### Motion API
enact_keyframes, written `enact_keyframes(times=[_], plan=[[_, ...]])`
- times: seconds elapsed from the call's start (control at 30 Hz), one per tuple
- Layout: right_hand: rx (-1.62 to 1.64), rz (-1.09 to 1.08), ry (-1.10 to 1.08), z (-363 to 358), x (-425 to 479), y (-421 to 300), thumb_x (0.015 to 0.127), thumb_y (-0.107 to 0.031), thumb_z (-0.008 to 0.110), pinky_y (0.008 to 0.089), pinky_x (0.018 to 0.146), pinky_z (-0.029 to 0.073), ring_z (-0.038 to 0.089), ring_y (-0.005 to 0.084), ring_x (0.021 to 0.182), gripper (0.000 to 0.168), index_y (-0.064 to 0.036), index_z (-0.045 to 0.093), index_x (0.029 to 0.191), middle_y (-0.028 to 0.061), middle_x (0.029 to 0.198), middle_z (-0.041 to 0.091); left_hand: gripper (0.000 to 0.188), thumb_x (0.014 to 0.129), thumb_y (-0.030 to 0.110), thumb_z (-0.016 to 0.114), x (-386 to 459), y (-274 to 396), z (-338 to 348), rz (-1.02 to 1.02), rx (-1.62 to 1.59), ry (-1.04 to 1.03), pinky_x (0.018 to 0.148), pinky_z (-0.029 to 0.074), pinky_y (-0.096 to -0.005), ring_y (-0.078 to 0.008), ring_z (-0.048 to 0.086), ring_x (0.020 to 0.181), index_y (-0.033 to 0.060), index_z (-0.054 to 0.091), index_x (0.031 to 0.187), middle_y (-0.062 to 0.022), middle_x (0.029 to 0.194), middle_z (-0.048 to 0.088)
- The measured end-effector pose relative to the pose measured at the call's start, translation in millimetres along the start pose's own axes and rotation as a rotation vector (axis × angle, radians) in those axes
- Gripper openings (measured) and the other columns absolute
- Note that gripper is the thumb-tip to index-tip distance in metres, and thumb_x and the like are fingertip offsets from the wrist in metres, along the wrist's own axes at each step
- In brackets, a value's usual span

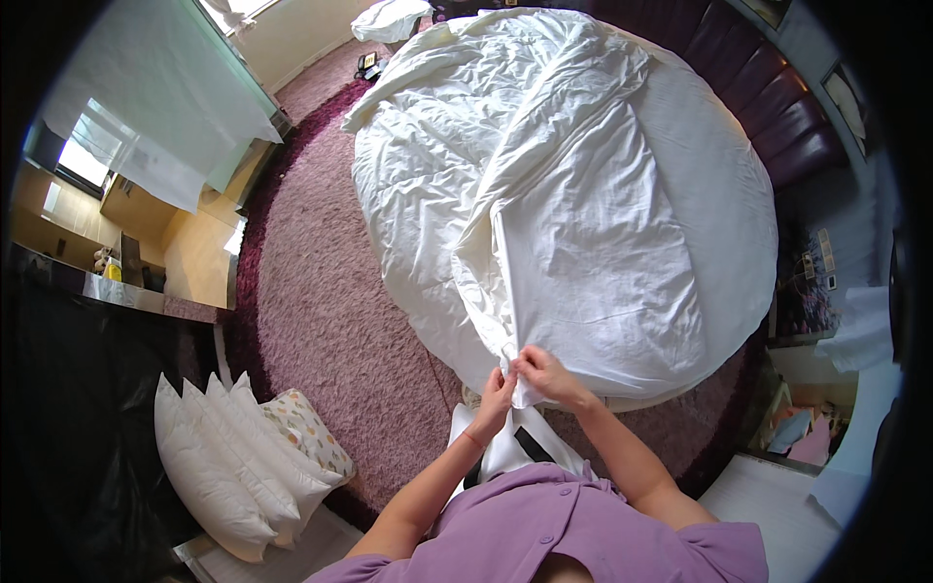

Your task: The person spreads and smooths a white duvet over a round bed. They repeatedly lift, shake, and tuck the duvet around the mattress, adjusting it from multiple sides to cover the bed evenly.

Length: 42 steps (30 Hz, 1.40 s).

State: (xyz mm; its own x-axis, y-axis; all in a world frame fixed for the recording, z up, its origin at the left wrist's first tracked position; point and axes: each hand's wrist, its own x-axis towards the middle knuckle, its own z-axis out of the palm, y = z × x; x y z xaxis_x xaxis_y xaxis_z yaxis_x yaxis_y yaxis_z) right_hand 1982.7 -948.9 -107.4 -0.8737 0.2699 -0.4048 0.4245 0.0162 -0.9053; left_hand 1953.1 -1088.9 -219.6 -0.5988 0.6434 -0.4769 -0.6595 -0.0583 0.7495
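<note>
A white duvet [415, 211] lies rumpled over the left part of a round bed, and a smooth white cover [598, 255] is spread to its right. Where the two meet at the near edge, my left hand [496, 397] and my right hand [547, 374] come together and pinch the corner of the white fabric. The fingertips are close together, and a short end of cloth hangs below them. Exactly which layer each hand grips is hidden by the fingers. A plain white sheet [721, 182] covers the bed's right side.
Several white pillows [211, 466] and a patterned pillow [310, 433] stand at the lower left. A pinkish rug [321, 291] with a dark border surrounds the bed. The padded dark headboard [765, 102] curves behind it. Sheer cloth [160, 95] hangs over the furniture at left.
</note>
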Motion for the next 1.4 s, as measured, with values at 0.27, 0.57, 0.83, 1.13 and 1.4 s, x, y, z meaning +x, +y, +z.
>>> enact_keyframes(times=[0.27,0.57,0.83,1.13,1.4], plan=[[-0.113,-0.151,0.145,17.7,12.9,36.2,0.089,-0.02,0.058,0.0309,0.052,0.042,0.05,0.0131,0.055,0.02,-0.003,0.052,0.079,0.003,0.059,0.051,0.022,0.099,0.023,0.04,6.0,13.8,18.4,0.046,-0.091,-0.02,0.08,0.041,-0.0236,-0.0089,0.046,0.087,0.0035,0.05,0.1,-0.0006,0.094,0.052],[-0.344,-0.174,0.401,-35.5,-8.1,49.1,0.081,-0.012,0.065,0.0329,0.062,0.047,0.056,0.0195,0.067,0.021,-0.005,0.054,0.097,0.0053,0.072,0.056,0.033,0.1,0.032,0.038,1.9,17.1,-27.9,0.062,-0.021,0.191,0.076,0.039,-0.0233,-0.0071,0.043,0.082,0.0033,0.054,0.098,0.0002,0.089,0.053],[-0.623,-0.425,0.267,8.7,-15.9,27.9,0.066,-0.001,0.066,0.0378,0.083,0.048,0.058,0.0337,0.093,0.066,-0.011,0.046,0.128,0.0137,0.102,0.06,0.029,0.099,0.028,0.045,-7.6,42.1,16.9,0.122,0.345,-0.054,0.073,0.046,-0.0221,-0.0072,0.054,0.078,0.0021,0.058,0.1,-0.0002,0.086,0.058],[0.18,-0.029,0.865,-93.9,4.0,34.2,0.089,-0.013,0.059,0.0325,0.085,0.045,0.058,0.0178,0.096,0.029,0.001,0.059,0.114,0.0095,0.107,0.062,0.023,0.094,0.026,0.05,22.9,-41.7,-83.6,-0.282,0.143,0.212,0.076,0.05,-0.0291,-0.0098,0.054,0.091,0.009,0.058,0.107,-0.0021,0.103,0.062],[0.419,-0.253,0.895,-122.1,-9.7,-89.1,0.091,-0.019,0.059,0.0297,0.093,0.041,0.052,0.0161,0.108,0.041,0.0,0.049,0.126,0.0082,0.122,0.054,0.026,0.086,0.03,0.056,45.1,-159.5,-177.9,-0.537,0.346,0.399,0.064,0.051,-0.0317,-0.0101,0.053,0.074,0.0092,0.067,0.096,0.0005,0.084,0.059]])
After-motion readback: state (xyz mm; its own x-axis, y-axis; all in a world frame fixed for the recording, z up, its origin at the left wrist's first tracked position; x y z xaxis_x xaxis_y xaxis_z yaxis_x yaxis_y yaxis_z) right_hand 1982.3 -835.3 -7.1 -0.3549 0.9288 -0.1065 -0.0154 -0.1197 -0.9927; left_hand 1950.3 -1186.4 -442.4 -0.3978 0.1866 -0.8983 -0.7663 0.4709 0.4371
